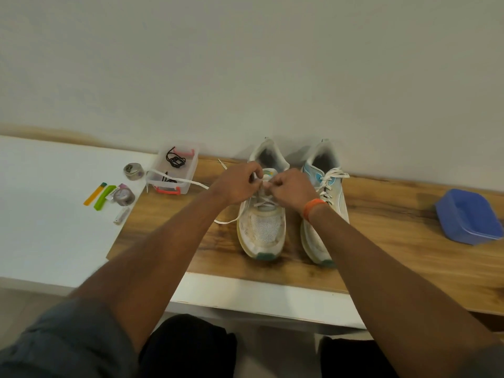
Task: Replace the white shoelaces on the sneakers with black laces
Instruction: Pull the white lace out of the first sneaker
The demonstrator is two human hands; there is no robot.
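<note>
Two white sneakers stand side by side on a wooden board, toes toward me. Over the tongue of the left sneaker (pixel 263 227) my left hand (pixel 237 184) and my right hand (pixel 291 188) meet, both with curled fingers pinching its white lace (pixel 191 182). One loose end of that lace trails left across the clear plastic box (pixel 174 170); another loop lies by the shoe's left side. The right sneaker (pixel 331 186), with light blue panels, keeps its white lace threaded. Black laces (pixel 174 159) lie coiled inside the clear box.
The wooden board (pixel 381 241) lies on a white table (pixel 54 214) against a wall. A blue plastic tub (pixel 469 216) sits at the right. Left of the box lie a round metal tin (pixel 133 170), a tape roll, orange and green clips and a small tube.
</note>
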